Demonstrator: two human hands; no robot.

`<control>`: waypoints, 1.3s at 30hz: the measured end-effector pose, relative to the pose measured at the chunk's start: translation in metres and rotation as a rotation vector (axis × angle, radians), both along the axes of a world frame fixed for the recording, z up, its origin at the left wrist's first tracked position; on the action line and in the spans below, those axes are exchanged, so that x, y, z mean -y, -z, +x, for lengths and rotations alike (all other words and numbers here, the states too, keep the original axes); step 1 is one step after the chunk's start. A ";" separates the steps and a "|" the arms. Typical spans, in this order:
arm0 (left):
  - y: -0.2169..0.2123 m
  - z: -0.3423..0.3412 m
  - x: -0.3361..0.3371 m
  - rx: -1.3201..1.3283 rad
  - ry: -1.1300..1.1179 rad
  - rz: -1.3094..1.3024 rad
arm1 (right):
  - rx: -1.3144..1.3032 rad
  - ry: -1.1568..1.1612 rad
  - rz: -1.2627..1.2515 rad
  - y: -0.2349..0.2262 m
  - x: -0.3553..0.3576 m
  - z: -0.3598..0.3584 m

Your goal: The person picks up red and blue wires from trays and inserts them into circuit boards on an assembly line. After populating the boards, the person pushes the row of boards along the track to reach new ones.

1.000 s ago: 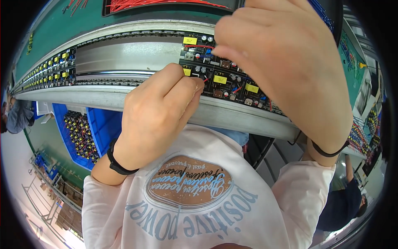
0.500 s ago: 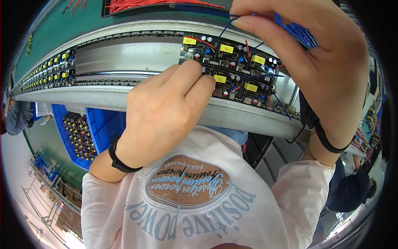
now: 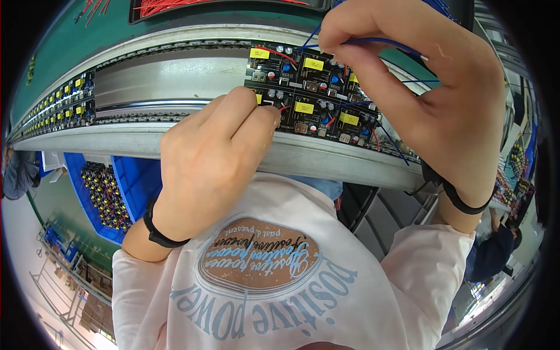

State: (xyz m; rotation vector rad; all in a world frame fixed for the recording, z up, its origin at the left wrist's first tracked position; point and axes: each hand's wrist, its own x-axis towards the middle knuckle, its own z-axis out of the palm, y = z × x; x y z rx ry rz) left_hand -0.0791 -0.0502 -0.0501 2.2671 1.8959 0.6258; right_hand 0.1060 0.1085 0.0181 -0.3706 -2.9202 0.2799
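A black circuit board panel with yellow blocks, capacitors and red and blue leads lies on the grey conveyor rail. My left hand rests on the rail's front edge, fingertips pinched on a small part at the panel's near left corner. My right hand hovers above the panel's right side. It pinches a bundle of thin blue wires between thumb and forefinger. Some of these wires hang down over the board.
More boards with yellow parts queue along the rail at the left. A tray of red wires sits on the green surface beyond. A blue bin of dark components stands below the rail at left. People work at the right edge.
My right hand has lifted off the panel and drawn back to the right, uncovering the boards, with blue wires now pinched in it. My left hand has stayed at the panel's left corner.
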 end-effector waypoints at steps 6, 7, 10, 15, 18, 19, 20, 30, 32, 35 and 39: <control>0.001 -0.001 0.001 0.008 -0.005 -0.014 | 0.009 -0.017 -0.008 0.003 0.003 -0.005; 0.000 0.000 0.002 0.000 -0.008 -0.016 | 0.012 -0.022 -0.008 0.002 0.003 -0.006; 0.001 0.001 0.002 -0.001 -0.012 -0.018 | 0.022 -0.037 -0.012 0.004 0.004 -0.010; 0.000 0.001 0.001 0.016 -0.009 -0.018 | 0.045 -0.078 -0.014 0.007 0.005 -0.015; -0.002 0.003 -0.001 0.034 -0.016 -0.015 | 0.065 -0.097 -0.015 0.010 0.004 -0.018; -0.003 0.004 -0.002 0.049 -0.028 -0.013 | 0.070 -0.104 -0.018 0.012 0.004 -0.019; -0.003 0.004 -0.002 0.064 -0.040 -0.011 | 0.074 -0.111 -0.016 0.013 0.004 -0.019; -0.007 0.009 -0.007 0.067 -0.044 -0.041 | 0.092 -0.136 -0.003 0.021 0.004 -0.017; -0.007 0.009 -0.007 0.069 -0.053 -0.045 | 0.090 -0.142 -0.001 0.022 0.003 -0.017; -0.007 0.009 -0.009 0.071 -0.054 -0.054 | 0.095 -0.141 0.004 0.023 0.003 -0.017; -0.006 0.009 -0.009 0.057 -0.062 -0.054 | 0.093 -0.147 0.000 0.023 0.002 -0.016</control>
